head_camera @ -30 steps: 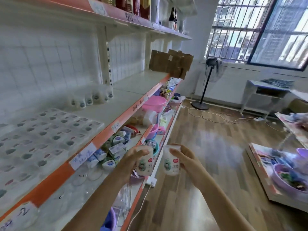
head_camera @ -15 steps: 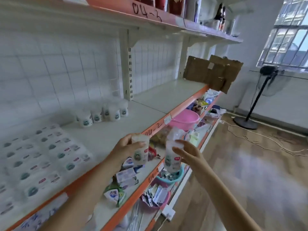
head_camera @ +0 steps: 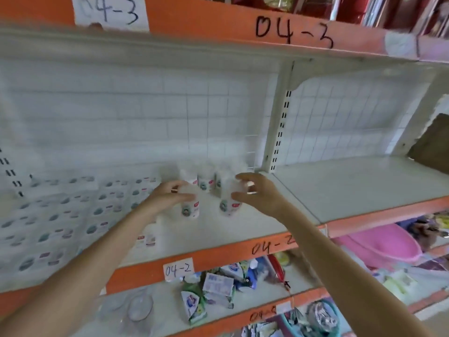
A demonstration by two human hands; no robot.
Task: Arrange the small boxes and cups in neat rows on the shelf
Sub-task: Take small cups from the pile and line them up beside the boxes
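Each hand, left hand [head_camera: 170,194] and right hand [head_camera: 257,194], grips a cup on the shelf [head_camera: 340,188].

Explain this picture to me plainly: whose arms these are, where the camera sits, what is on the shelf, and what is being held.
No machine here: a person wears one wide-angle camera on the head, so you look forward and down along their own two bare arms. The left hand grips one small white cup, and the right hand grips another cup. Both are at the white shelf marked 04-2, low over its surface or resting on it. Behind them stands a short row of similar cups near the back wall. To the left lie flat white boxes in rows, blurred. The lower shelf holds mixed packets.
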